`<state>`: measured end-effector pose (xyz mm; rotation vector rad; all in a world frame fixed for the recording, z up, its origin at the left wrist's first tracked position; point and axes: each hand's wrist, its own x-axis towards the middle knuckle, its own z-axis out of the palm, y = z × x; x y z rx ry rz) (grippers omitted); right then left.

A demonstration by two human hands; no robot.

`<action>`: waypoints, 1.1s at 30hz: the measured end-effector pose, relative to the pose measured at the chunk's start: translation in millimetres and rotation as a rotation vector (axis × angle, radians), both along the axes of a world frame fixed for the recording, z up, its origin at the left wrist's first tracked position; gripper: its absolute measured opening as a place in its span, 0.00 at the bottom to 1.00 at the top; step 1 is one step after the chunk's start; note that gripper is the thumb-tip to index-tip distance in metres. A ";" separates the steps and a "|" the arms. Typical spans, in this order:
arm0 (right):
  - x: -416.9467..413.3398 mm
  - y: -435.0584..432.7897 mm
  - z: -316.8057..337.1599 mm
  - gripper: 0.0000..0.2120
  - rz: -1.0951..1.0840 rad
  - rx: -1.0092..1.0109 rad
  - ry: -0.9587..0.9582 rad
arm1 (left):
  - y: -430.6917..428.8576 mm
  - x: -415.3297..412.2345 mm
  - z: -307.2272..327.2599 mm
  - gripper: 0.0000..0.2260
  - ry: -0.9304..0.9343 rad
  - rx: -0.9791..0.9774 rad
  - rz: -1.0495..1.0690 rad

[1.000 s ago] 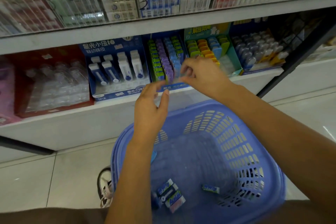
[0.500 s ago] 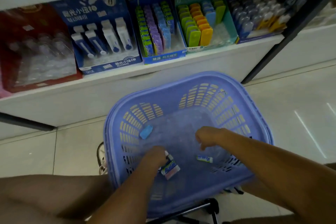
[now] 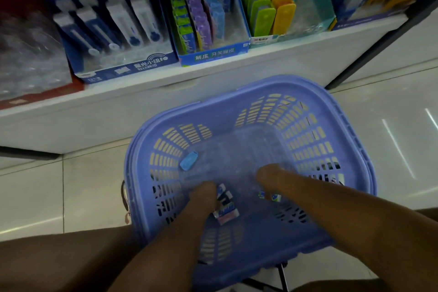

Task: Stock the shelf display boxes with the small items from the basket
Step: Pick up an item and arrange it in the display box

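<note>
The blue plastic basket (image 3: 239, 92) sits below the shelf, and both my arms reach down into it. My left hand (image 3: 204, 194) is at the basket floor, touching a small pile of blue-and-white wrapped erasers (image 3: 226, 212). My right hand (image 3: 270, 174) hovers knuckles-up over a single wrapped eraser (image 3: 270, 197). Both hands' fingers point away and are hidden. A light-blue eraser (image 3: 189, 161) lies against the basket's left inner wall. On the shelf, the blue display box (image 3: 213, 53) holds rows of green, purple and blue erasers.
A dark blue box of white push erasers (image 3: 128, 66) stands left of the display box, and a teal box of green and orange items (image 3: 272, 16) stands right of it. White shelf edge (image 3: 260, 61), tiled floor (image 3: 391, 137), a black upright (image 3: 369, 47) at right.
A second ago both hands were up at the blue display box. They dropped into the basket, and since half a second ago they have barely moved while my view came closer.
</note>
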<state>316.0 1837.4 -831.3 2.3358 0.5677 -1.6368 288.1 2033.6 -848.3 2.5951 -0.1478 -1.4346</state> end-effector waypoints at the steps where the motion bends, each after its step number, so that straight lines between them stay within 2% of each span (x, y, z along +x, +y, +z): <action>1: -1.1 1.1 -1.5 0.12 0.018 -0.007 -0.018 | -1.1 1.3 -1.4 0.29 0.016 -0.019 0.036; 3: -3.9 2.9 -5.5 0.11 0.032 -0.025 -0.038 | -5.0 6.2 -2.7 0.26 0.025 -0.033 0.072; 5: -5.8 3.7 -8.2 0.14 0.023 -0.007 -0.059 | -8.2 12.4 -3.0 0.20 0.040 -0.034 0.065; 7: -3.1 1.1 -6.0 0.12 -0.072 0.041 -0.109 | -9.9 15.5 -0.8 0.21 0.039 -0.026 0.054; 9: 3.5 -4.4 -0.2 0.09 -0.264 0.130 -0.158 | -9.3 17.6 -0.2 0.22 0.010 -0.038 0.093; 13: 24.2 -11.7 25.4 0.19 -0.688 0.400 -0.089 | -14.6 32.6 19.0 0.17 -0.052 -0.091 0.256; 14: 30.2 -11.2 36.8 0.19 -0.789 0.482 -0.060 | -18.0 39.4 25.6 0.15 -0.045 -0.170 0.307; 16: 41.6 -12.2 62.2 0.11 -1.016 0.649 0.010 | -24.1 53.4 43.2 0.10 0.022 -0.361 0.449; 18: 52.1 -16.0 88.1 0.05 -1.152 0.791 0.083 | -29.7 67.4 65.1 0.11 0.112 -0.492 0.547; 20: 62.3 -21.2 113.6 0.06 -1.145 0.894 0.046 | -36.0 78.6 91.2 0.10 0.135 -0.592 0.630; 23: 74.9 -26.3 152.2 0.10 -1.100 0.993 -0.125 | -42.6 85.8 136.9 0.08 0.055 -0.759 0.780; 26: 82.7 -23.6 184.5 0.05 -1.062 1.096 -0.264 | -44.9 84.0 172.1 0.09 -0.004 -0.954 0.921; 28: 87.7 -16.5 203.0 0.11 -1.049 1.187 -0.349 | -45.0 83.3 191.1 0.10 -0.005 -1.047 0.958; 30: 94.0 -8.8 219.1 0.12 -1.066 1.310 -0.443 | -44.4 85.2 204.4 0.09 -0.098 -1.041 0.948; 33: 106.4 -3.9 240.7 0.10 -1.065 1.420 -0.657 | -37.9 91.7 214.7 0.10 -0.374 -0.933 0.867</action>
